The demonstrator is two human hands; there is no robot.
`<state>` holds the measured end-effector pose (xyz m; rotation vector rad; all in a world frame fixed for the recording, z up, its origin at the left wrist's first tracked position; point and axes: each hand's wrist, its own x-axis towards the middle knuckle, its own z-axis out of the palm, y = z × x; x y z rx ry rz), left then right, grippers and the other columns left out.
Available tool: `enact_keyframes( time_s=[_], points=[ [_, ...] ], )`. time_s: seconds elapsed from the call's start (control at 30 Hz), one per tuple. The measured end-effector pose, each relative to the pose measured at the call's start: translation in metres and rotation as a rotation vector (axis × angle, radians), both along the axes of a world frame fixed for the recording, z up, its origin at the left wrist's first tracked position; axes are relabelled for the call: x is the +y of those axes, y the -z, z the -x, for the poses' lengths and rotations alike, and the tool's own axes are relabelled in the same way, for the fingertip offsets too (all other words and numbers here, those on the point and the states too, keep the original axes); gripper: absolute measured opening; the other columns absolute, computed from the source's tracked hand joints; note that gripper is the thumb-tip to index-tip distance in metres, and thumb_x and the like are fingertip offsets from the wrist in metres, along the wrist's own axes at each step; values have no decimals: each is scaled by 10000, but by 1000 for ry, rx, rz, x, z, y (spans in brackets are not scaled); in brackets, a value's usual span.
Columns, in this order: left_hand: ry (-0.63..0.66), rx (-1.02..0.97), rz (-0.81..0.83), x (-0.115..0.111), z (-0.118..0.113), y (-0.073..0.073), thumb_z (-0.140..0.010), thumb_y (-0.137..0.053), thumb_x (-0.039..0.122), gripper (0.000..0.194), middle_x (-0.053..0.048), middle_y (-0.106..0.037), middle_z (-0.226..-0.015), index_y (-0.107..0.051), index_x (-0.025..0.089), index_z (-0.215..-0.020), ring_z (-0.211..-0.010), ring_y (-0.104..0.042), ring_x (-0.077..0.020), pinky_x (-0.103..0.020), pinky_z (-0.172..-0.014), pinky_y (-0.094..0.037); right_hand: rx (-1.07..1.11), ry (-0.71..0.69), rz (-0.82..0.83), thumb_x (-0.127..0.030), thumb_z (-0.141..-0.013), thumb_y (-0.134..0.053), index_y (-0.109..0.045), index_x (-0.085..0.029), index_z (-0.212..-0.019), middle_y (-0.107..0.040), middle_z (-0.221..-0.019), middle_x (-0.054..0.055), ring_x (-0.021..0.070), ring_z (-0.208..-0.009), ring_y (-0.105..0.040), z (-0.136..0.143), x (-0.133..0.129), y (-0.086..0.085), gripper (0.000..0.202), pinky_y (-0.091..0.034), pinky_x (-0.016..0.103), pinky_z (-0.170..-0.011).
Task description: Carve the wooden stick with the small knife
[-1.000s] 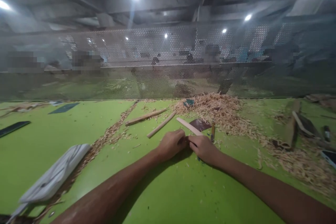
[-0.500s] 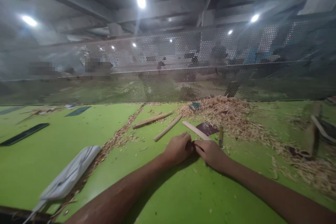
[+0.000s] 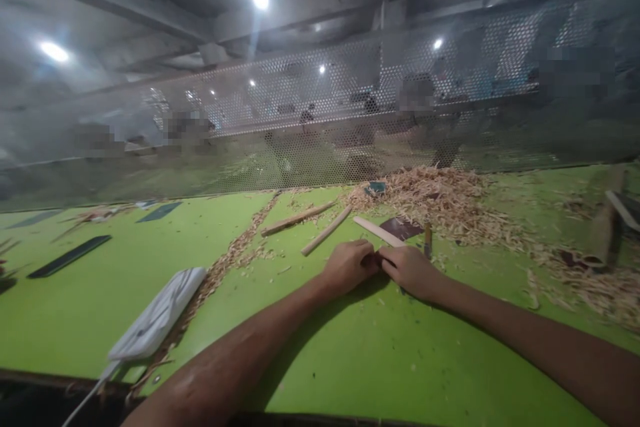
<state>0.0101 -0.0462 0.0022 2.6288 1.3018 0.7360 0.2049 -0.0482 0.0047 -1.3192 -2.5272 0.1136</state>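
My left hand (image 3: 350, 265) rests low over the green table, its fingers curled closed. Against its fingertips my right hand (image 3: 411, 271) is closed too, knuckles up. Whatever the two hands pinch between them is hidden by the fingers. A pale smooth wooden stick (image 3: 377, 231) lies just beyond my right hand, on the near side of a dark brown sheet (image 3: 404, 227). Beyond my left hand lie a second rounded stick (image 3: 326, 231) and a rougher wooden strip (image 3: 300, 218). A short tool with a yellowish handle (image 3: 427, 240) stands out right of the brown sheet.
Wood shavings (image 3: 440, 197) are heaped against the perforated metal screen (image 3: 330, 107) and trail right. A white power strip (image 3: 159, 313) with its cord lies at left, near a dark flat bar (image 3: 70, 256). Blurred people are beyond the screen.
The view has tilted and shifted, so the table appears moved slightly. Both hands stay together with fingers closed, in nearly the same pose. A dark blurred shape now shows at the left edge.
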Motion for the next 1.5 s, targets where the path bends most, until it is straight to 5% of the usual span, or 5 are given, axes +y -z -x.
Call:
enact_keyframes(
  time_s=[0.37, 0.77, 1.1, 1.5],
  points=[
    [12, 1, -26, -1, -1, 2, -880, -660, 111, 116, -36, -648, -791, -640, 160, -777, -687, -524, -148, -279, -648, -398, -51, -6, -5, -164, -1001, -506, -713, -126, -951, -756, -919, 134, 220, -809, -659, 3, -3, -2, 217, -398, 298, -726],
    [-84, -95, 45, -1, -3, -6, -873, -633, 106, 89, -46, -672, -852, -654, 172, -929, -778, -576, -189, -293, -681, -411, 200, -30, -34, -193, -1032, -486, -739, -148, -1025, -761, -927, 100, 200, -775, -653, -3, 0, 1, 257, -435, 289, -713],
    [3, -129, 6, 8, 1, 8, -838, -622, 99, 137, -9, -596, -743, -571, 195, -754, -676, -489, -152, -278, -633, -336, 171, -11, -44, -180, -1023, -494, -749, -143, -1024, -771, -956, 107, 206, -816, -669, -2, -2, -2, 258, -435, 292, -736],
    [-24, -60, 55, -3, 0, -3, -842, -635, 81, 146, -5, -596, -774, -555, 178, -769, -705, -489, -146, -273, -644, -339, 71, -25, -82, -139, -994, -511, -703, -127, -961, -720, -841, 91, 174, -717, -598, 1, 0, 4, 195, -370, 275, -674]
  ],
)
